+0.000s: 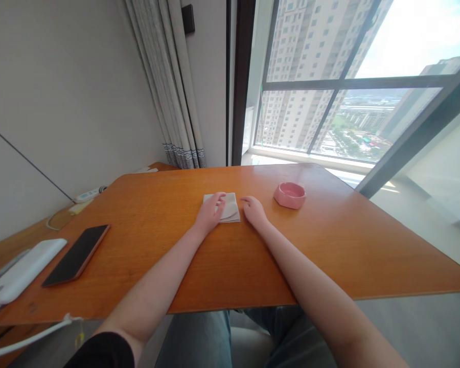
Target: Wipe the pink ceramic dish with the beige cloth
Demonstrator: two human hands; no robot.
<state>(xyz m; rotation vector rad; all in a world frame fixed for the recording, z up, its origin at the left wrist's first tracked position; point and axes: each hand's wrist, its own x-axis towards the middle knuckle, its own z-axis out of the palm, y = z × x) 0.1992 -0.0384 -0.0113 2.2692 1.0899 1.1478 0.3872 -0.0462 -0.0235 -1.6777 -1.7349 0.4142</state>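
A folded white paper napkin or cloth (232, 208) lies flat on the wooden table (157, 204); its exact material I cannot tell. My left hand (211, 210) rests over its left part, fingers partly spread and gripping nothing visible. Just off the napkin's right edge, my right hand (253, 210) lies on the tabletop with its index finger stretched toward the napkin. The other fingers of that hand curl under and are partly hidden. To the right of it stands a pink bowl-shaped dish (290, 195) with faceted sides.
On the left lie a black phone-like slab (77, 254) with a reddish edge and a white flat device (25, 268). A white cable (34, 338) hangs near the front left edge. Behind the left corner sits a power strip (88, 195). A window (352, 87) rises beyond the table.
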